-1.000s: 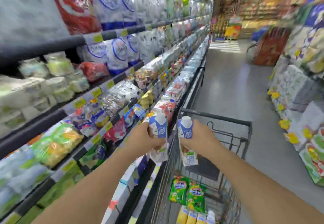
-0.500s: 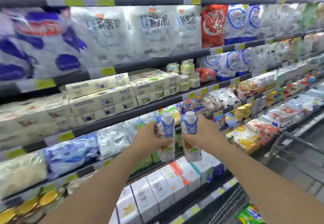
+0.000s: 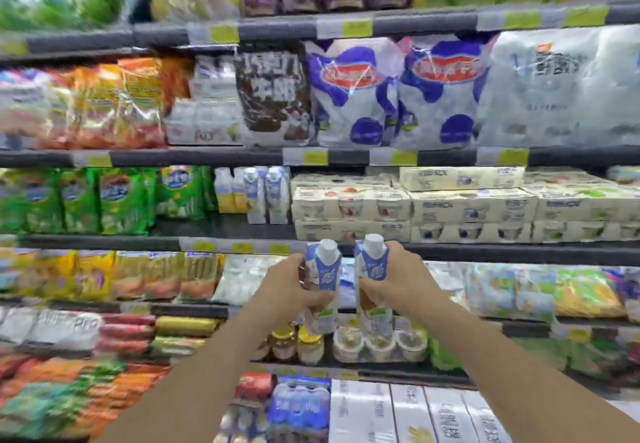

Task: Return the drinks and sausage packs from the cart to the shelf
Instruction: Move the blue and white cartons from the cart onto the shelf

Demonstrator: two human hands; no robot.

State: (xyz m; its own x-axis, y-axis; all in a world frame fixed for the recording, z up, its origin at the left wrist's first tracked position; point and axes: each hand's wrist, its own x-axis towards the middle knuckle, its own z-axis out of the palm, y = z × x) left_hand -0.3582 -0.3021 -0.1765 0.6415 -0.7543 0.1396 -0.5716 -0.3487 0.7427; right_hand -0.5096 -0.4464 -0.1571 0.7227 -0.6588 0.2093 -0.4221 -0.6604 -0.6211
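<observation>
Each of my hands holds one blue-and-white drink carton with a white cap, upright and side by side in front of the shelves. My left hand [image 3: 285, 290] grips the left carton [image 3: 323, 276]; my right hand [image 3: 398, 279] grips the right carton [image 3: 374, 269]. On the shelf [image 3: 225, 226] just above, matching cartons [image 3: 266, 193] stand in a short row with a bare gap to their left. Green sausage packs [image 3: 121, 200] fill that shelf further left. The cart is out of view.
Cream yogurt multipacks [image 3: 467, 207] sit right of the shelved cartons. Large milk bags [image 3: 398, 92] fill the shelf above. Small jars [image 3: 298, 342] and cups [image 3: 381, 342] stand below my hands, white boxes [image 3: 415, 411] at the bottom.
My view has swung left along the shelves, from the aisle and cart to facing them head-on. Both hands keep their cartons, held a little higher and closer to the shelf edge.
</observation>
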